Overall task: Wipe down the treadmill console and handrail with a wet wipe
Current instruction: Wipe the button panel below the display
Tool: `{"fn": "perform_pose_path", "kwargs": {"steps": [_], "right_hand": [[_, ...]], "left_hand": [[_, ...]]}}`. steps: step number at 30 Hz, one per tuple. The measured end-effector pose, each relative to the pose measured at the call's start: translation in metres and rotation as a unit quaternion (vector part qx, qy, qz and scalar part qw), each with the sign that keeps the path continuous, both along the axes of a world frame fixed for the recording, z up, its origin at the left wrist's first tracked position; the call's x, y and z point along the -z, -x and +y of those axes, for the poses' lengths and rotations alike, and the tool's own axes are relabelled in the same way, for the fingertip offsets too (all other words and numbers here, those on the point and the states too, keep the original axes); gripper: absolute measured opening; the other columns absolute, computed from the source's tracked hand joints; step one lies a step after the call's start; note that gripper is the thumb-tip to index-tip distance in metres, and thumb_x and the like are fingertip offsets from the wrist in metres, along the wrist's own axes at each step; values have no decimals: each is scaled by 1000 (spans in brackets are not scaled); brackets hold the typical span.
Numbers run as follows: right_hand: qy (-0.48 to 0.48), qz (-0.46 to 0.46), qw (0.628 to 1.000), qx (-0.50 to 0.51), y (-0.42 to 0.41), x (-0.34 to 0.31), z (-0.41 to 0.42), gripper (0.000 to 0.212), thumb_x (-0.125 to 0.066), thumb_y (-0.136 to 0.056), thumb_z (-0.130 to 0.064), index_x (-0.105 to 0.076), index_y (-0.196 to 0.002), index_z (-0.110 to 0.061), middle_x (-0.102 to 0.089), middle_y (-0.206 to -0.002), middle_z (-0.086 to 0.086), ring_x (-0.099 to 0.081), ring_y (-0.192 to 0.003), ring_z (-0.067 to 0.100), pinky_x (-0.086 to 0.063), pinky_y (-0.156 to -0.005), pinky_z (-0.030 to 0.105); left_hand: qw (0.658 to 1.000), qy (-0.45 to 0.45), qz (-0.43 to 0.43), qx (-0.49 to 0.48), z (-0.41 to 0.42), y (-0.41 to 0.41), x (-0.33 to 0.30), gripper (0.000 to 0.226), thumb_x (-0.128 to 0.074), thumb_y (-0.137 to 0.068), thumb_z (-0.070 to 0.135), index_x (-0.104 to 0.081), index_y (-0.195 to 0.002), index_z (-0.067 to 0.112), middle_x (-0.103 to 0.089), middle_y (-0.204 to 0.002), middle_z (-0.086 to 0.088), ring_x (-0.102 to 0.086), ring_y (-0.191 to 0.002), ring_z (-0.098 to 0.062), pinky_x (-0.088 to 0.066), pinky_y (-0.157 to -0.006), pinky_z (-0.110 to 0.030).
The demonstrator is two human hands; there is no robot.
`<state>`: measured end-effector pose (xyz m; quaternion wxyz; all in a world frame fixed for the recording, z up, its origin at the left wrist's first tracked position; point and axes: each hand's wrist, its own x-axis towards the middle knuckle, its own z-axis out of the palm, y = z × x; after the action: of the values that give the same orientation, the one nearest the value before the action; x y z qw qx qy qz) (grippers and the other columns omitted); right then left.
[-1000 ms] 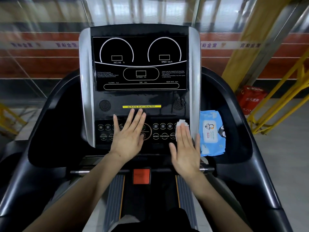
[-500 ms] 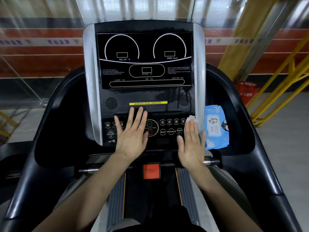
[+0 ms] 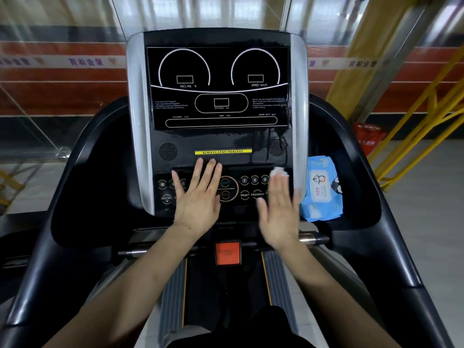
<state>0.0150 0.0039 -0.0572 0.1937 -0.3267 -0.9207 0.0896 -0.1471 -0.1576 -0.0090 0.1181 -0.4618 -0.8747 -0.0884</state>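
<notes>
The black treadmill console [image 3: 221,106] with silver side trim stands in front of me, its button panel below a yellow label. My left hand [image 3: 198,197] rests flat on the left half of the button panel, fingers straight and spread. My right hand [image 3: 278,209] presses a white wet wipe [image 3: 278,171] flat against the right side of the panel; only the wipe's top edge shows past my fingertips. Wet streaks glisten near the right speaker. The black handrails [image 3: 391,222] curve down on both sides.
A blue pack of wet wipes [image 3: 322,192] lies in the right tray beside the console. A red stop button [image 3: 227,252] sits on the crossbar [image 3: 313,238] below my hands. Yellow railings [image 3: 421,121] and a red box [image 3: 367,138] stand to the right.
My right hand with the wipe has slid right along the button panel toward the silver trim. The left hand has stayed in place on the panel.
</notes>
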Motion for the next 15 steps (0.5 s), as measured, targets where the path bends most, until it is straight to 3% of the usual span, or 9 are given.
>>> {"fn": "perform_pose_path", "kwargs": {"steps": [4,7,11,15], "right_hand": [[-49,-40,990,-126,23,-2,-33,68,-19,-111,-51,-6,-168,-16,0,-177,0,8,-162,11,1,-132,52],[-53,-57,992,-94,-2,4,-8,66,-17,-112,-52,1,-168,-22,4,-176,-4,11,-162,9,-2,-131,55],[-6,-2,1000,-8,-27,12,12,68,-12,-110,-51,-5,-168,-18,-2,-177,-1,3,-163,12,-6,-131,55],[24,-5,996,-86,0,13,-26,66,-16,-111,-47,2,-168,-18,7,-177,-1,11,-162,13,3,-131,55]], "left_hand": [[1000,-4,-5,-2,0,0,1,80,-51,-102,31,-5,-167,21,-5,-176,3,12,-161,-22,0,-119,-78],[1000,-2,-3,-4,0,0,1,81,-51,-101,32,-4,-167,21,-6,-176,3,12,-161,-22,0,-119,-79],[1000,-4,-7,-12,2,-2,1,80,-49,-103,34,-4,-167,21,-6,-176,3,11,-162,-23,0,-119,-78],[1000,-10,-17,-22,5,-5,2,80,-50,-102,34,-5,-167,21,-8,-176,2,12,-161,-23,1,-120,-78]]}}
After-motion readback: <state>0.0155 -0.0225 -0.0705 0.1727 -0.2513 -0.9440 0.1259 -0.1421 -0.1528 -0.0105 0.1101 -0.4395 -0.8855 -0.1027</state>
